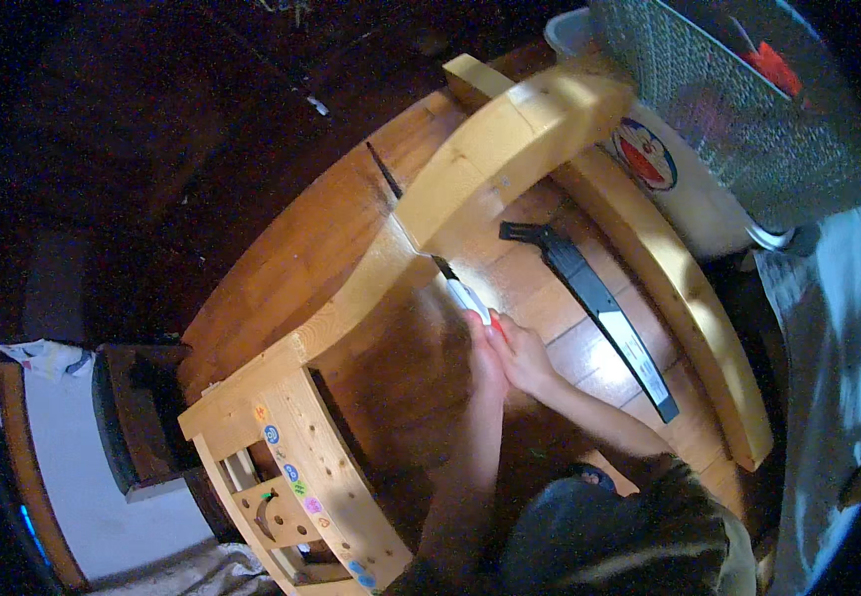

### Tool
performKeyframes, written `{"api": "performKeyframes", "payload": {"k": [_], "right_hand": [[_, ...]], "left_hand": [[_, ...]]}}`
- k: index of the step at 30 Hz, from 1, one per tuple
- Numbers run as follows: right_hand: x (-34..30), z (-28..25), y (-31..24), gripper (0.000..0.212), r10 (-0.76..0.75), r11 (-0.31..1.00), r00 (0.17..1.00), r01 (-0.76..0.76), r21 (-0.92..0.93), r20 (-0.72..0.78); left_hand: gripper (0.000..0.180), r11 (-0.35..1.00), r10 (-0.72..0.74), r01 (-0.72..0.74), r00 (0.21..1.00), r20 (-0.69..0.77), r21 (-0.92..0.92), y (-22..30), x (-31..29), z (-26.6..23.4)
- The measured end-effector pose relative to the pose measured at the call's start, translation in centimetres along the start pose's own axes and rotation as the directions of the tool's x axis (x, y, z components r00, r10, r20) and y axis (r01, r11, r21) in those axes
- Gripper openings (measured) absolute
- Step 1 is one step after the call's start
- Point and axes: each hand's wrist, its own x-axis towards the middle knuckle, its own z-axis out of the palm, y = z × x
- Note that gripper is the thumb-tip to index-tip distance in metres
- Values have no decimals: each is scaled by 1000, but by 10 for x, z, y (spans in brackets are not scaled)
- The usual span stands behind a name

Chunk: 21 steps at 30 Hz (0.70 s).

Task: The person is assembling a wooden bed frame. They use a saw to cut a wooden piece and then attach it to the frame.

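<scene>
A hand saw with a white and red handle [468, 301] lies across a curved pale wooden rail [351, 283]. Its blade sits at a cut line in the wood, and the dark tip [383, 169] sticks out past the far side. Close together on the handle, my left hand [487, 360] and my right hand [522, 356] are both closed around its near end. The rail joins a pale wooden panel [321, 457] with slots, a cut-out smile and colourful stickers. To the right of my hands, a long black sheath [599, 303] with a white label lies on the floor.
Another curved wooden runner [689, 288] stands on the right. Beyond it are a grey woven basket [748, 129] and a pale container with a cartoon picture [649, 154]. Light grey cloth [823, 397] hangs at the right edge. White-topped furniture [83, 467] stands at left on the wooden floor [272, 258].
</scene>
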Motion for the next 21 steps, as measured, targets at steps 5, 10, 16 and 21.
{"api": "performKeyframes", "payload": {"k": [5,10,16,21], "right_hand": [[-45,12,75,34,-184,961,981,192,199,-57],[-89,13,92,32,221,908,963,-260,327,154],[-25,20,66,28,-118,982,988,132,138,-103],[-7,23,45,33,-157,974,983,170,152,-90]], "left_hand": [[46,957,49,-62,997,55,282,-66,-42,-35],[37,989,-128,89,914,386,118,-84,-90,-73],[45,990,-95,89,994,55,110,-40,-34,-24],[36,981,116,-118,993,21,155,-38,-4,-22]]}}
